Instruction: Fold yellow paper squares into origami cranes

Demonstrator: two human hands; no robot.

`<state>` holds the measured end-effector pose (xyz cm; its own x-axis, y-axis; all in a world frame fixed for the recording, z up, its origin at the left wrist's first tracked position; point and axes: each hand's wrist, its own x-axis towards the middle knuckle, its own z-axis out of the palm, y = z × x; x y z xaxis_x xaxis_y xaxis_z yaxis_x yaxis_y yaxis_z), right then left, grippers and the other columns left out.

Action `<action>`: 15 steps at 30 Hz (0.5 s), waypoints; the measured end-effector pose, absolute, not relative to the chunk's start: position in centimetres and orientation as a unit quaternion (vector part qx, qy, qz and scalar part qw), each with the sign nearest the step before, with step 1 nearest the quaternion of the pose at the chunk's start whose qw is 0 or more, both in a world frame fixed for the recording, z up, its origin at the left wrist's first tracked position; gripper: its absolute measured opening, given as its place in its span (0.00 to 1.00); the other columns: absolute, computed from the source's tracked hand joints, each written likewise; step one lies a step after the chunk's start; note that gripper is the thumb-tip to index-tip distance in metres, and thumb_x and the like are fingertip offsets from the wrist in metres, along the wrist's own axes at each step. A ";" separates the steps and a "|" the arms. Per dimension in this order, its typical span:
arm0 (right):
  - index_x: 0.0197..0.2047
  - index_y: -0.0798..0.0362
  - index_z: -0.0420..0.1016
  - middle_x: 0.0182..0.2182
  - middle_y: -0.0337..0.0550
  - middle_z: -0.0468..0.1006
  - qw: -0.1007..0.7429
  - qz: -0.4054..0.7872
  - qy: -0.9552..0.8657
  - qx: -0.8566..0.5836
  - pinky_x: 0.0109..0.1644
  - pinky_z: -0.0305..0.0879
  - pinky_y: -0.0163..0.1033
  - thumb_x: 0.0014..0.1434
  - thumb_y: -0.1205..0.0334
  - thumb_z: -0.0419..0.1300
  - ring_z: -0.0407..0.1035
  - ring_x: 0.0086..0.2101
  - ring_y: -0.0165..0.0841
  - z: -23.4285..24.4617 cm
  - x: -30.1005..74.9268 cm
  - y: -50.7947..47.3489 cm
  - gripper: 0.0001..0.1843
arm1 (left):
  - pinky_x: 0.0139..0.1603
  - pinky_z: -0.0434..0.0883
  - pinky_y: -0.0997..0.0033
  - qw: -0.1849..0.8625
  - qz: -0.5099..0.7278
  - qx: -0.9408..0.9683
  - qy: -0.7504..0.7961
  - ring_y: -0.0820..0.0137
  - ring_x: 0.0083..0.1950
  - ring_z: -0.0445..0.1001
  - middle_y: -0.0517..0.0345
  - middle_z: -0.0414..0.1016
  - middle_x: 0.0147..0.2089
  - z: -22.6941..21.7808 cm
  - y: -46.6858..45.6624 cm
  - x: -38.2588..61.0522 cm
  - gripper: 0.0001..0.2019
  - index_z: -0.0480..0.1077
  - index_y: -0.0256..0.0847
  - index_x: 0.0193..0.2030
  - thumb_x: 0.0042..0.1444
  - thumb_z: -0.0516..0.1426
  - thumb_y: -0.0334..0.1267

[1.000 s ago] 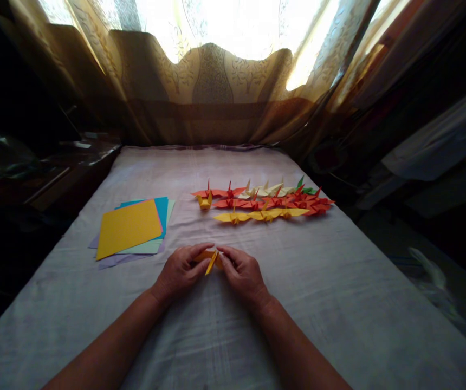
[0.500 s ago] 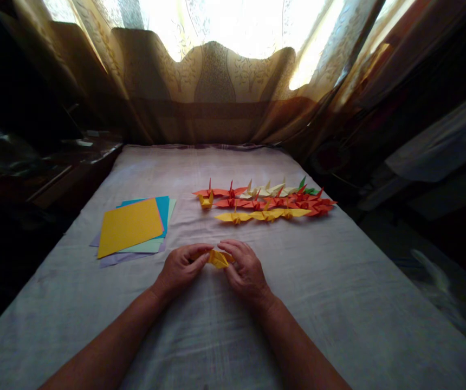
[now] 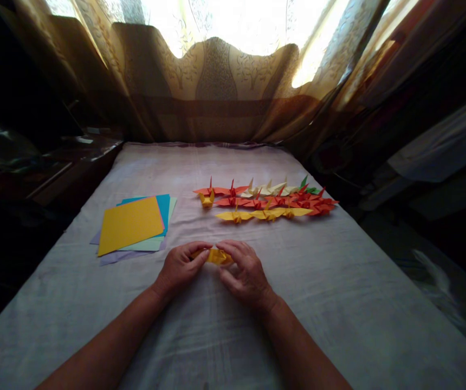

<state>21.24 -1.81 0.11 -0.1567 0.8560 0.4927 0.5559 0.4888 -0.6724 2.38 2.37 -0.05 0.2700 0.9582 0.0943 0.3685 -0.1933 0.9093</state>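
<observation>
My left hand (image 3: 182, 268) pinches the left end of a small folded yellow paper piece (image 3: 217, 256) between thumb and fingers, low over the bed-like white cloth. At its other end is my right hand (image 3: 244, 273), its fingers curved over the far side of the paper and its thumb apart below. The fingers hide part of the folds. Beyond my hands stand rows of folded paper cranes: yellow cranes (image 3: 269, 214) in front, red cranes (image 3: 257, 202) behind, then cream cranes (image 3: 271, 189) and a green crane (image 3: 308, 188). A yellow folded piece with upright points (image 3: 206, 200) stands at the rows' left end.
A loose stack of square paper sheets lies on the left, with a yellow sheet (image 3: 131, 225) on top and blue, pale green and lilac edges showing. White cloth (image 3: 217, 341) covers the surface. A patterned curtain (image 3: 217, 81) hangs at the far edge.
The yellow paper in my hands has turned slightly. My right thumb has dropped down away from it. My left hand keeps its pinch.
</observation>
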 end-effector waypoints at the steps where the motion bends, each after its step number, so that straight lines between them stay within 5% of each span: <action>1: 0.54 0.47 0.74 0.48 0.47 0.79 0.439 0.170 -0.740 -0.480 0.55 0.67 0.48 0.54 0.66 0.61 0.72 0.49 0.40 0.1 21.2 -1.8 0.23 | 0.46 0.77 0.64 0.413 0.362 0.679 0.487 0.62 0.40 0.81 0.56 0.84 0.40 0.0 2.4 2.4 0.13 0.80 0.43 0.41 0.55 0.58 0.43; 4: 0.51 0.47 0.76 0.45 0.47 0.80 0.444 0.179 -0.719 -0.504 0.53 0.69 0.47 0.57 0.63 0.61 0.74 0.46 0.39 0.0 21.3 -1.7 0.18 | 0.42 0.76 0.67 0.420 0.361 0.675 0.488 0.64 0.38 0.80 0.56 0.84 0.37 0.2 2.3 2.3 0.13 0.80 0.42 0.42 0.55 0.58 0.45; 9: 0.51 0.48 0.77 0.46 0.47 0.81 0.477 0.220 -0.677 -0.516 0.53 0.70 0.45 0.57 0.62 0.62 0.75 0.46 0.38 -0.2 21.5 -1.4 0.17 | 0.33 0.73 0.72 0.465 0.363 0.650 0.479 0.68 0.34 0.78 0.57 0.81 0.36 0.1 2.3 1.9 0.24 0.72 0.40 0.58 0.57 0.58 0.48; 15: 0.48 0.50 0.78 0.41 0.46 0.83 0.503 0.293 -0.590 -0.559 0.45 0.73 0.41 0.56 0.54 0.64 0.76 0.39 0.36 -0.5 21.4 -1.3 0.17 | 0.42 0.72 0.69 0.486 0.375 0.644 0.457 0.68 0.38 0.78 0.58 0.80 0.39 0.3 2.4 1.7 0.37 0.55 0.40 0.70 0.56 0.60 0.48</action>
<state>21.43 -1.31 -0.47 0.1308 0.9549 0.2665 0.3640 0.2038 -0.9088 1.71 2.44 0.30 0.3022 0.9524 0.0389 0.2243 -0.1107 0.9682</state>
